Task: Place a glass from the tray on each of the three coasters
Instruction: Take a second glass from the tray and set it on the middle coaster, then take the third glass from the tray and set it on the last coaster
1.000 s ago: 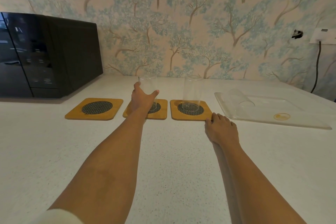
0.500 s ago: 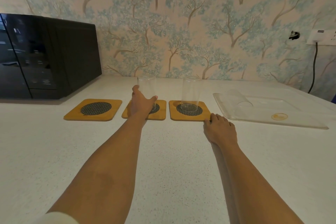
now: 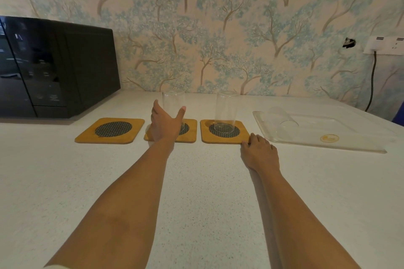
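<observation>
Three wooden coasters with dark mesh centres lie in a row on the white counter. The left coaster [image 3: 110,130] is bare. A clear glass [image 3: 173,102] stands upright on the middle coaster [image 3: 190,132]. My left hand [image 3: 164,125] is just in front of it, thumb and fingers spread to either side with a gap on the finger side. Another glass [image 3: 226,111] stands on the right coaster [image 3: 225,137]. My right hand [image 3: 259,152] rests palm down, fingertips at that coaster's front right corner. A third glass [image 3: 283,117] lies on its side in the clear tray [image 3: 328,145].
A black microwave [image 3: 54,67] stands at the back left, close behind the left coaster. A wall socket [image 3: 384,45] with a black cable hangs at the far right. The patterned wall runs along the counter's back edge.
My left hand's fingers have spread away from the glass on the middle coaster, where before they wrapped it. The right hand has stayed by the right coaster's corner.
</observation>
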